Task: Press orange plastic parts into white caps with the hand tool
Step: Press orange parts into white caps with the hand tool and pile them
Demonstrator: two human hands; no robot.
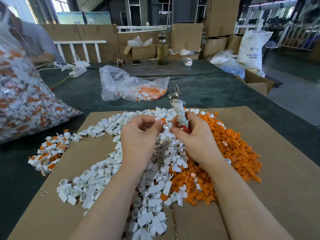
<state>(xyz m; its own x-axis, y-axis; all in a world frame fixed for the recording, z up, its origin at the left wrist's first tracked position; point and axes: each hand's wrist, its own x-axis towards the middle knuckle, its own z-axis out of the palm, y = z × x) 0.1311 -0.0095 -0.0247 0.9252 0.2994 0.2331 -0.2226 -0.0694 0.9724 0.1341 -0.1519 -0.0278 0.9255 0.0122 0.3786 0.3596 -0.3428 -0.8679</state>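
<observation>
My left hand pinches a white cap with an orange plastic part at its fingertips, raised above the piles. My right hand grips the hand tool by its cloth-wrapped handle, metal head pointing up and away. The tool's head stands just right of the pinched cap, not touching it. On the cardboard sheet a heap of white caps lies left and centre, and a heap of orange parts lies to the right.
A small pile of assembled white-and-orange pieces lies at the cardboard's left edge. A big clear bag of assembled pieces stands far left, a smaller open bag behind. A bottle, a power strip and cartons stand further back. A person sits at far left.
</observation>
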